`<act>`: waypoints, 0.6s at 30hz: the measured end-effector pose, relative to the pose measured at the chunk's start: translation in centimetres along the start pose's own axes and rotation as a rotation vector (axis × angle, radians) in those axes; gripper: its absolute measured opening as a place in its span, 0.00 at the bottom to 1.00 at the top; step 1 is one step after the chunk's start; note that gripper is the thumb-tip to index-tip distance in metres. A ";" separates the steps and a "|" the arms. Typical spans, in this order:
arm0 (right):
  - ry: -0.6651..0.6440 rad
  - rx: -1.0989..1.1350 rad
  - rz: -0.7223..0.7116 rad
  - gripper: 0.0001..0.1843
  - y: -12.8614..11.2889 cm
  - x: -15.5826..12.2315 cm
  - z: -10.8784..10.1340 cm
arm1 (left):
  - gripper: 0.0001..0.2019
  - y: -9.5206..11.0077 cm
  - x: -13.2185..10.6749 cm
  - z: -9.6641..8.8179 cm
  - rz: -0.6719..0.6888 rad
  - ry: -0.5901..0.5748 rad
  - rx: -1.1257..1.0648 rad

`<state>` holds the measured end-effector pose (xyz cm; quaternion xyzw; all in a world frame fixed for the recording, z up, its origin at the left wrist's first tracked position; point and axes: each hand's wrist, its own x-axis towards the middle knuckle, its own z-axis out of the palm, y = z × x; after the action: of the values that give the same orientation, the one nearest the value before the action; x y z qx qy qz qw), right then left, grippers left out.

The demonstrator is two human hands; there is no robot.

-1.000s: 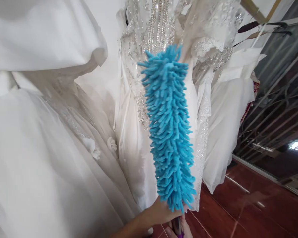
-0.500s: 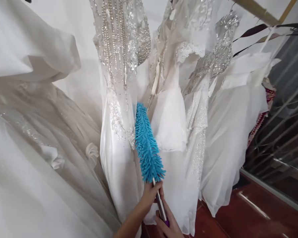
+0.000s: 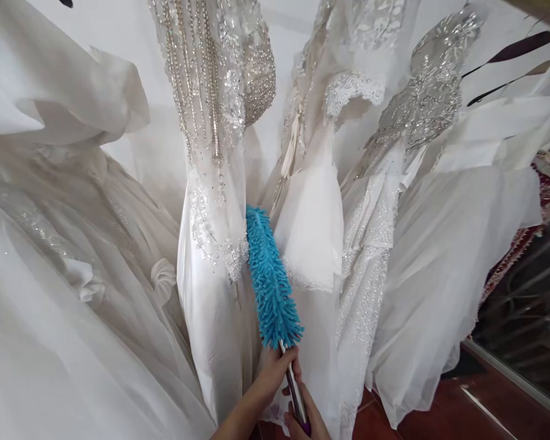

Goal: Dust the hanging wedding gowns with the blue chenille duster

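Observation:
A blue microfiber duster [image 3: 272,281] with a metal handle leans up and away from me between hanging white dresses. My left hand [image 3: 275,374] is wrapped round the handle just below the fluffy head. Lower down, near the purple end, my right hand [image 3: 308,418] grips the same handle; the frame's bottom edge cuts it off. The duster's head lies against the right side of a beaded white dress [image 3: 213,244]. To its right hangs a white dress with a lace edge [image 3: 314,226].
Wide white gowns [image 3: 73,293] fill the left side. A silver-sequined dress [image 3: 421,91] and a plain white dress [image 3: 444,238] hang at the right. A red patterned cloth [image 3: 517,250] shows behind them. Below lies a red tiled floor [image 3: 435,421], with dark glass [image 3: 531,318] at far right.
The view has shifted, and the right-hand dresses appear farther right and larger. The duster's tip sits slightly lower in the picture. Both hands keep their hold on the handle.

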<state>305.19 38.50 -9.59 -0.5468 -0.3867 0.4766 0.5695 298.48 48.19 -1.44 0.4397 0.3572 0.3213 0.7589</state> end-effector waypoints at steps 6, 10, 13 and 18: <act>0.060 -0.073 -0.114 0.31 -3.7 2.4 1.6 | 0.19 5.4 0.7 -0.1 0.071 -0.036 0.083; -0.022 -0.034 -0.043 0.34 -4.7 3.6 3.4 | 0.19 6.5 1.4 -1.7 0.076 0.019 0.089; -0.062 0.004 -0.081 0.29 -4.0 3.9 3.9 | 0.18 5.8 1.5 -2.7 0.047 0.043 0.097; -0.179 0.008 0.112 0.34 -1.8 3.8 3.4 | 0.14 2.8 2.2 -3.5 0.024 0.097 0.063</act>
<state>303.07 43.09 -7.74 -0.5205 -0.4028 0.5561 0.5075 296.26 52.61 -0.73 0.4516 0.3981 0.3400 0.7225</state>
